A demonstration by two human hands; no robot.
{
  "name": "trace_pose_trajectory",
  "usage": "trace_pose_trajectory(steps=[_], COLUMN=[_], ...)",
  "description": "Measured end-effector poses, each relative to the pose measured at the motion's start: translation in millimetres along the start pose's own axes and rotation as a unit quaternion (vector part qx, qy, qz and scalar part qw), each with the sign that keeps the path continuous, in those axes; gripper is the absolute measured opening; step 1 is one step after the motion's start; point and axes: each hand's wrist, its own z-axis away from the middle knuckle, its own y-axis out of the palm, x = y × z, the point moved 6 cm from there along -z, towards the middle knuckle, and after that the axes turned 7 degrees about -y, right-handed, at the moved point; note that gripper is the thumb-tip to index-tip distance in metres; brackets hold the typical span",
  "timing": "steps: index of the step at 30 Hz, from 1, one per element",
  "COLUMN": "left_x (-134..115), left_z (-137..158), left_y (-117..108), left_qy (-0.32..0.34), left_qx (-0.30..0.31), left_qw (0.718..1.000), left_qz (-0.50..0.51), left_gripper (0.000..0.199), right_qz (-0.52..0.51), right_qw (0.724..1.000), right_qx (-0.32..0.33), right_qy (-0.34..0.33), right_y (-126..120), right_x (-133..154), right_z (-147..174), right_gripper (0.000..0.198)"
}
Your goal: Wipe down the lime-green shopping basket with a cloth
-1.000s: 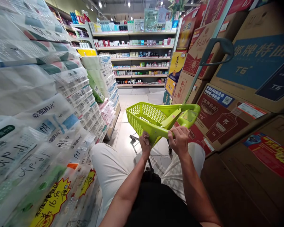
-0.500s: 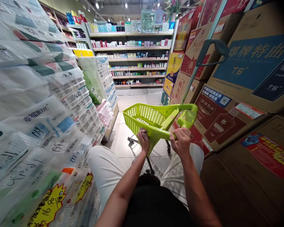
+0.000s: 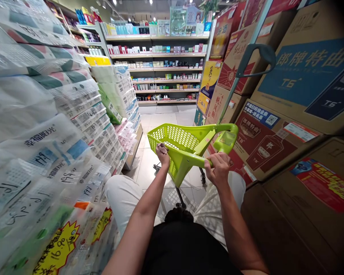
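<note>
A lime-green shopping cart (image 3: 186,158) with a lattice basket stands in front of my knees. My right hand (image 3: 218,168) is wrapped round the cart's handle bar, near its right end. With my left hand (image 3: 163,154) I press a crumpled greyish-brown cloth (image 3: 161,149) to the upper edge of the basket's near side. The fingers of that hand are closed on the cloth and partly hidden. Behind the cart's handle rises a grey-green pole with a dark loop handle (image 3: 255,61).
Wrapped tissue packs (image 3: 83,114) are piled high on my left, with yellow price tags (image 3: 59,248). Stacked liquor cartons (image 3: 278,141) line the right. Shelves (image 3: 157,55) of small boxes and bottles stand at the back, beyond the tiled floor (image 3: 166,114).
My left hand has moved forward and left along the basket's side, with the cloth in it. My right hand keeps its hold on the handle bar. The view has shifted slightly.
</note>
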Motion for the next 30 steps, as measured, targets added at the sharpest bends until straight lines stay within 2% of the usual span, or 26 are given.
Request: trace_pose_trajectory(steps=[2, 5, 7, 9, 12, 14, 19, 21, 25, 26, 28, 30], left_x=[-3.4, -16.2, -23.7, -27.4, -29.0, -34.5, -56.1, -57.3, -50.9, -52.4, -61.8, -73.5], left_z=[24.6, 77.1, 95.2, 87.4, 55.9, 52.3, 98.6, 96.0, 56.8, 53.6, 61.4, 78.7], left_y=[-0.3, -2.6, -1.7, -0.3, -1.8, -4.3, -6.8, -6.1, -6.5, -6.6, -5.7, -5.0], left_qy=[0.02, 0.143, 0.201, 0.201, 0.141, 0.132, 0.238, 0.241, 0.151, 0.146, 0.179, 0.236], left_qx=[0.025, 0.072, 0.11, 0.115, 0.065, 0.051, 0.157, 0.17, 0.103, 0.098, 0.13, 0.191], left_qw=[0.999, 0.987, 0.973, 0.973, 0.988, 0.99, 0.959, 0.956, 0.983, 0.984, 0.975, 0.953], left_qz=[-0.005, 0.024, 0.032, 0.018, -0.017, -0.021, 0.004, -0.014, -0.036, -0.031, -0.01, 0.001], left_gripper=[0.022, 0.027, 0.032, 0.033, 0.033, 0.034, 0.033, 0.032, 0.03, 0.029, 0.025, 0.021], right_qz=[0.001, -0.004, -0.007, -0.008, -0.005, -0.005, -0.009, -0.012, -0.011, -0.011, -0.011, -0.011], right_qw=[1.0, 1.0, 1.0, 1.0, 1.0, 1.0, 1.0, 1.0, 1.0, 1.0, 1.0, 1.0], right_qx=[0.005, 0.007, 0.004, 0.003, -0.001, -0.006, -0.009, -0.007, -0.01, -0.009, -0.008, -0.01], right_qy=[0.007, 0.008, 0.007, 0.005, 0.0, -0.003, 0.004, 0.007, 0.006, 0.007, 0.011, 0.016], right_y=[0.6, -0.9, -3.3, -5.4, -6.5, -6.0, -4.6, -5.4, -6.3, -5.7, -4.0, -3.3], right_x=[-0.9, -4.5, -7.5, -9.4, -8.9, -7.2, -6.7, -7.4, -5.8, -5.3, -4.8, -5.7], right_z=[0.5, 1.7, 2.4, 2.8, 2.8, 2.6, 3.4, 3.7, 2.8, 2.4, 2.2, 2.7], right_gripper=[0.017, 0.016, 0.016, 0.015, 0.016, 0.016, 0.015, 0.014, 0.015, 0.015, 0.015, 0.015])
